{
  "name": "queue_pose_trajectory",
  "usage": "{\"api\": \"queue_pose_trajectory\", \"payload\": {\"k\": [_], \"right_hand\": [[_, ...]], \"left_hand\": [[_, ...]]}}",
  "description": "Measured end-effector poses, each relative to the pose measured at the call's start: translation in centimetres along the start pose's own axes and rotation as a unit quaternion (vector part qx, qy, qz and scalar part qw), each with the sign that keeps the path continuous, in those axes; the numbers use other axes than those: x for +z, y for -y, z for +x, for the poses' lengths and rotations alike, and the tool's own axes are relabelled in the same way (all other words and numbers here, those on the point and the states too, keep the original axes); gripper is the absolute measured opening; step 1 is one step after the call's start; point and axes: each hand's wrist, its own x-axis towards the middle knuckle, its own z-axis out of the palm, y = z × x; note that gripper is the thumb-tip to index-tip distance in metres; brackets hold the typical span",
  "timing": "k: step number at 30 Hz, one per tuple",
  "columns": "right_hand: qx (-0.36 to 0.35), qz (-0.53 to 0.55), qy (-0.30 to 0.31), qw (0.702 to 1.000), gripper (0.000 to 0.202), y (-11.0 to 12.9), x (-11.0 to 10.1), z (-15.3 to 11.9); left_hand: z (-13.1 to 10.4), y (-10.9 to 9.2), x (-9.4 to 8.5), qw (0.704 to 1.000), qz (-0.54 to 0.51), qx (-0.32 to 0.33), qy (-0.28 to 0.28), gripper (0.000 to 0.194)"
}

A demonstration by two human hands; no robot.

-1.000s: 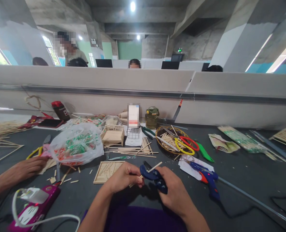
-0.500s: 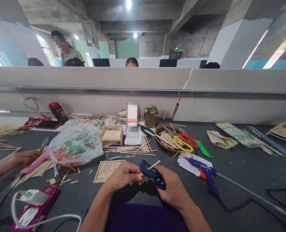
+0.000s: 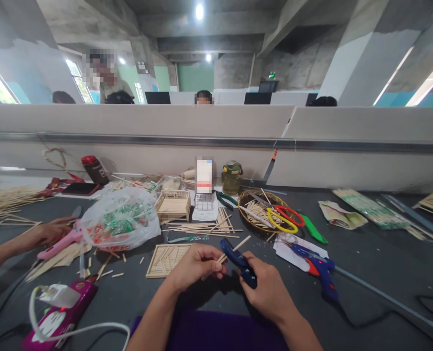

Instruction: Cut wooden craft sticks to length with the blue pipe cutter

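My left hand (image 3: 204, 263) pinches a thin wooden stick (image 3: 244, 243) between thumb and fingers. The stick slants up to the right, across the curved head of a blue hand cutter (image 3: 233, 254). Closed around the cutter's handles is my right hand (image 3: 269, 287); part of the handles is hidden in the palm. I cannot tell whether the blades touch the stick. Just left of my left hand lies a shallow wooden tray (image 3: 149, 269) with short sticks in it.
A basket (image 3: 243, 214) of sticks and scissors stands ahead. At right lies a blue glue gun (image 3: 324, 278) with its cord. At left are a plastic bag (image 3: 121, 219), a power strip (image 3: 72, 312) with a white cable, and another person's hand (image 3: 55, 231) beside a pink glue gun (image 3: 57, 246).
The view has shifted slightly, so everything sits a little further right. More of the stick shows beyond my left fingers, and the cutter head stands slightly further from them.
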Motion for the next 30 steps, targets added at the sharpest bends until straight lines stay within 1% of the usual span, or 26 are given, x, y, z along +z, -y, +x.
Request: {"api": "queue_pose_trajectory", "payload": {"k": [5, 9, 12, 16, 18, 21, 25, 30], "right_hand": [[0.04, -0.008, 0.01, 0.999, 0.014, 0.2, -0.2, 0.4], [0.071, -0.033, 0.028, 0.997, 0.01, 0.0, -0.1, 0.7], [0.088, -0.036, 0.039, 0.995, 0.01, -0.3, 0.0, 1.0], [0.094, -0.038, 0.051, 0.994, 0.01, -0.6, 0.1, 1.4], [0.097, -0.037, 0.06, 0.993, 0.01, -0.5, 0.0, 1.6], [0.11, -0.044, 0.078, 0.99, 0.011, -0.4, 0.0, 1.8], [0.119, -0.045, 0.091, 0.988, 0.013, -0.5, 0.3, 2.1], [0.112, -0.038, 0.095, 0.988, 0.014, -0.5, 0.4, 2.2]], "left_hand": [[0.2, 0.0, 0.4, 0.996, -0.073, 0.025, -0.038, 0.03], [0.4, 0.0, 0.9, 0.993, -0.088, 0.013, -0.076, 0.031], [0.6, 0.3, 1.2, 0.991, -0.079, 0.018, -0.104, 0.032], [1.0, 1.0, 1.5, 0.987, -0.045, 0.059, -0.143, 0.032], [1.3, 1.4, 1.7, 0.982, -0.017, 0.08, -0.172, 0.029], [1.8, 2.0, 1.9, 0.975, 0.006, 0.091, -0.204, 0.023], [2.4, 2.7, 1.8, 0.97, 0.022, 0.094, -0.223, 0.02], [2.8, 3.1, 1.9, 0.965, 0.034, 0.096, -0.241, 0.018]]}}
